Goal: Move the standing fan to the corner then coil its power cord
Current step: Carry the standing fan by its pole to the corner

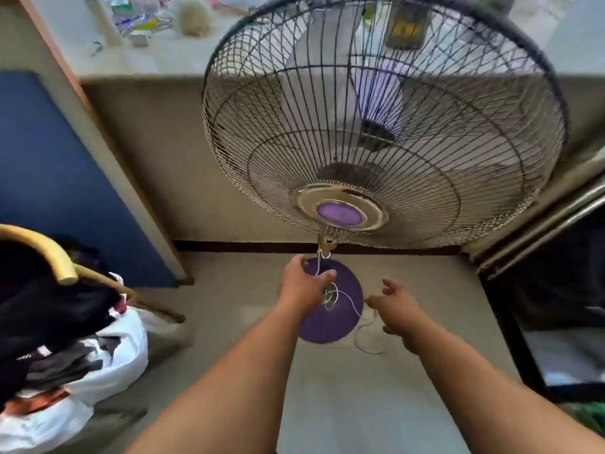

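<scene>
Fan [376,126] is standing upright on the floor [360,404], close against a low wall below a cluttered ledge [140,57]. Its wire cage is filling the upper middle of the view, with a purple cap [339,213] at the hub. Its round purple base [330,303] is sitting on the floor directly below the cage.

Left hand [301,283] is reaching over the base's upper left edge, fingers [327,275] spread and loosely curved, holding nothing that can be made out. White cord [347,298] is hanging down from under the cage, passing just beside those fingers, looping across the base and trailing onto the floor at its right edge. Whether the fingers are touching the cord cannot be told.

Right hand [397,309] is hovering to the right of the base, above the loose cord on the floor, fingers wide and relaxed, gripping nothing.

Blue panel [65,178] is standing at left. A pile of clothes and a white bag [98,355] is lying at lower left. A dark metal-framed unit [556,290] is sitting at right.
</scene>
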A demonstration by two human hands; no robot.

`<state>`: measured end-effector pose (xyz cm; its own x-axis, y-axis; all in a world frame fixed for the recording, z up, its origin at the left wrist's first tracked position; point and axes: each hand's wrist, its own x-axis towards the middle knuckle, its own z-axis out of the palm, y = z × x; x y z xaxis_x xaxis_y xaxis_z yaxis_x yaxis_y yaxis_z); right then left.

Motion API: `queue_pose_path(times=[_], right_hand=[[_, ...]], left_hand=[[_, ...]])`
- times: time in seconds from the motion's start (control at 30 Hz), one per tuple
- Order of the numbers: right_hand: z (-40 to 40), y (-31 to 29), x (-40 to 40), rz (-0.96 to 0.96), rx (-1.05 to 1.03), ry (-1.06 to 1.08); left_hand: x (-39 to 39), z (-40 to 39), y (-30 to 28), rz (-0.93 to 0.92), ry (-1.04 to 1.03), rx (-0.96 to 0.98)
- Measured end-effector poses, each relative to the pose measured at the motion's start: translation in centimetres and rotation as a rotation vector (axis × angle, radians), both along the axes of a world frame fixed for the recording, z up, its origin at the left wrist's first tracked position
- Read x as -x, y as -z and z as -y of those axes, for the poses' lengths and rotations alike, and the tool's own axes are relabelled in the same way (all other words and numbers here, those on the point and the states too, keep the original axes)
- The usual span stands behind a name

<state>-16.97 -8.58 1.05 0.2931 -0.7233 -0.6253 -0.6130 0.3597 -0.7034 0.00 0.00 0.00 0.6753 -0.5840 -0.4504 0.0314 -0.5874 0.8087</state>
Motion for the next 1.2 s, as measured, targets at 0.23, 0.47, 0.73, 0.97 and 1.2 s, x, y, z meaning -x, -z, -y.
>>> queue_pose_path(times=[0.23,0.47,0.73,0.97,1.2], right_hand=[[1.0,6.9,-2.9,0.021,0.095,0.009],[3.4,17.1,-4.3,0.049,0.148,-0.054],[7.7,27.3,-6.3,0.073,0.163,-0.079],[9.0,32.6,-6.3,0.109,0.188,-0.068],[10.0,35.8,-6.3,0.161,0.145,-0.074]], left_hand=[[-3.0,3.1,7.5,0.003,-0.03,0.088],[-4.4,6.8,15.9,0.119,-0.02,0.15],[-7.6,12.6,22.1,0.118,-0.033,0.345],[-9.4,15.1,25.6,0.135,0.01,0.464],[-10.7,16.6,25.9,0.148,0.097,0.527]])
